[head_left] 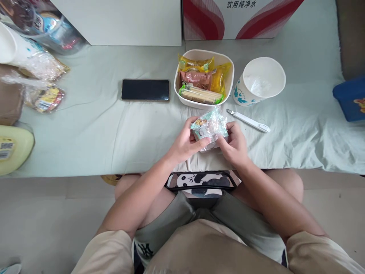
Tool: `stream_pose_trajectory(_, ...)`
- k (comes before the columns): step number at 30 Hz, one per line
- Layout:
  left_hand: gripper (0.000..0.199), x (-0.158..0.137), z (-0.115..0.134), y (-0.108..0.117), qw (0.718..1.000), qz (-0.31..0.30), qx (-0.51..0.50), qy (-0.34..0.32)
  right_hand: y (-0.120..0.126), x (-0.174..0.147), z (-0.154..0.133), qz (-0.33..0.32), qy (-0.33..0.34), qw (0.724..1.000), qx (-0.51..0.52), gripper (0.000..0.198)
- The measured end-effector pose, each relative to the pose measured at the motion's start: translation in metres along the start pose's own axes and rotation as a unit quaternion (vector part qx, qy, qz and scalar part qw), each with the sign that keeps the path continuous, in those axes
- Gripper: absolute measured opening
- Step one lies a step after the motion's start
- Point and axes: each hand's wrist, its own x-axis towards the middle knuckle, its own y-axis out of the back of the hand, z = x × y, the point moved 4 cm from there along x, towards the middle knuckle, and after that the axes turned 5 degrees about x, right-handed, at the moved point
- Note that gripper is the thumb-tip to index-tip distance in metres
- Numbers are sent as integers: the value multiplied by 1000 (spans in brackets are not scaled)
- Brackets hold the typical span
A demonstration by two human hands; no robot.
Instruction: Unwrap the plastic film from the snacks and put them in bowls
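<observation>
Between my two hands is a small snack packet (209, 127) in mint green with crinkled clear plastic around it. My left hand (189, 140) grips its left side, thumb across the front. On the right side, my right hand (234, 142) pinches the clear plastic with thumb and fingers. Just beyond them stands a white bowl (177, 95) holding several wrapped snacks: yellow packets (221, 78), a brown packet (195, 80) and a pack of pale sticks (199, 96). A white utility knife (249, 121) lies right of my right hand. What the packet contains is hidden.
A paper cup (246, 91) with clear plastic inside stands right of the bowl. A phone (145, 90) lies to the left. Boxes (230, 23) line the back. Bagged items (45, 97) and a yellow bottle (14, 150) sit far left, a blue container (349, 99) far right.
</observation>
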Motion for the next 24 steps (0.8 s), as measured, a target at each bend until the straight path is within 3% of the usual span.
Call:
stream_pose_trajectory(5, 74, 4, -3, -3, 1000, 16, -21, -6, -1, 0, -3, -1, -1, 1000, -17, 29)
stream_pose_trajectory(10, 68, 7, -8, 3, 996, 75, 19, -37, -4, 1, -2, -32, -14, 999, 17, 35)
stream_pose_trajectory(15, 69, 7, -10, 3, 997, 45, 29, -49, -3, 1, -2, -35, -14, 999, 16, 36)
stream_pose_trajectory(20, 71, 7, -9, 5, 996, 32, 49, -72, -3, 0, -4, -27, 23, 999, -2, 31)
stream_pose_trajectory(24, 71, 8, -8, 15, 988, 60, 85, -113, 9, 1, -10, -10, 88, 996, -20, 21)
